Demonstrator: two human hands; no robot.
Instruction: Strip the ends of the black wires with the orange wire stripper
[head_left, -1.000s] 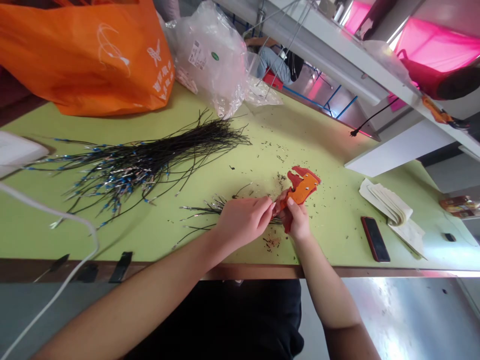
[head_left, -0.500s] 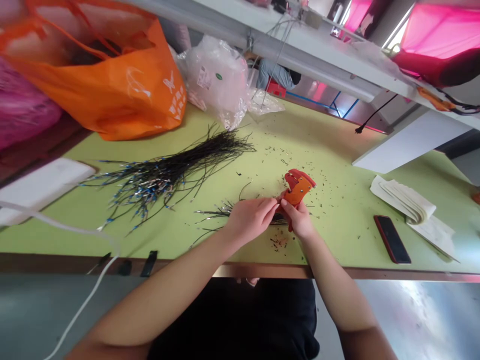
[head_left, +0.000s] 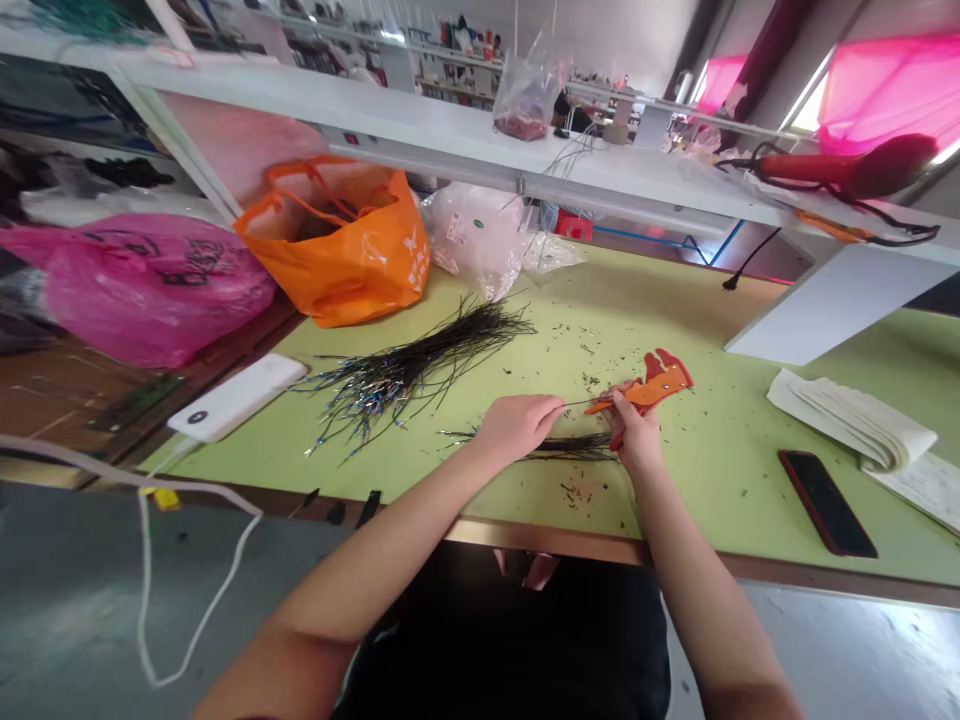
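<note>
My left hand (head_left: 516, 424) is closed, its thumb and fingers pinching a thin black wire (head_left: 579, 402). The wire stretches right, to the fingers of my right hand (head_left: 636, 432). That hand is wrapped round an orange and red wire stripper (head_left: 661, 384), whose notched head points up and right. Whether the wire's far end touches the tool is hidden by the fingers. Below both hands lies a small bundle of black wires (head_left: 574, 447), partly covered by my left hand. A larger bundle of black wires (head_left: 431, 352) with blue and silvery ends is spread farther left.
Wire scraps (head_left: 576, 495) litter the green table (head_left: 697, 500). A phone (head_left: 829, 503) and folded cloth (head_left: 855, 420) are at the right. Leftward are a white power bank (head_left: 238, 398), an orange bag (head_left: 360, 265) and a pink bag (head_left: 161, 290). A white shelf (head_left: 420, 115) crosses behind.
My hands have moved apart, and a length of wire now shows between them. The wire stripper has turned and shifted right. The camera view has tilted up, showing more of the shelf.
</note>
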